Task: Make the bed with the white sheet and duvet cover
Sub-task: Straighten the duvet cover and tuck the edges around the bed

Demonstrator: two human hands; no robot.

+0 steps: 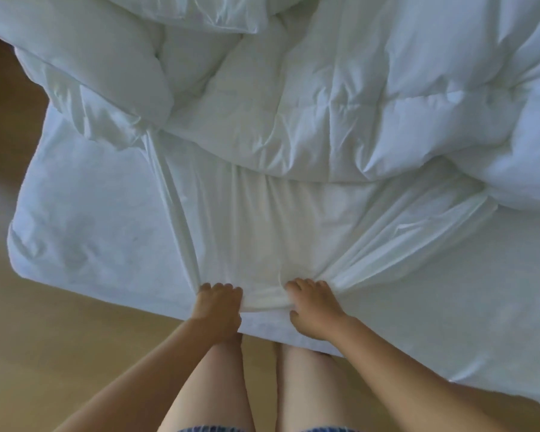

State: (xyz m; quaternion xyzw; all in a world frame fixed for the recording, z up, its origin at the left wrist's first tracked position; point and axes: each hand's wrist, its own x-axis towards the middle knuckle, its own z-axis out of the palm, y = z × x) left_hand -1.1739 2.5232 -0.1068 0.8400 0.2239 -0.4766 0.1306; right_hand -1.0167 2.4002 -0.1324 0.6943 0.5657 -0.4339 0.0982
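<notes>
A pale wooden floor (44,353) runs round the near corner of the bed (85,232), which I see from above. At 6 o'clock both hands sit on the bed's near edge, side by side and a little apart. The left hand (220,307) has its grip closed on a bunch of the white sheet (278,219), fingers curled over the fabric. The right hand (314,310) pinches the same bunch, thumb tucked beneath. From the two grips I see taut folds fan out toward 11 and 2 o'clock and pass under the duvet (340,98), which lies heaped across the far half of the bed. Bare legs (219,385) stand against the bed's edge below the hands.
</notes>
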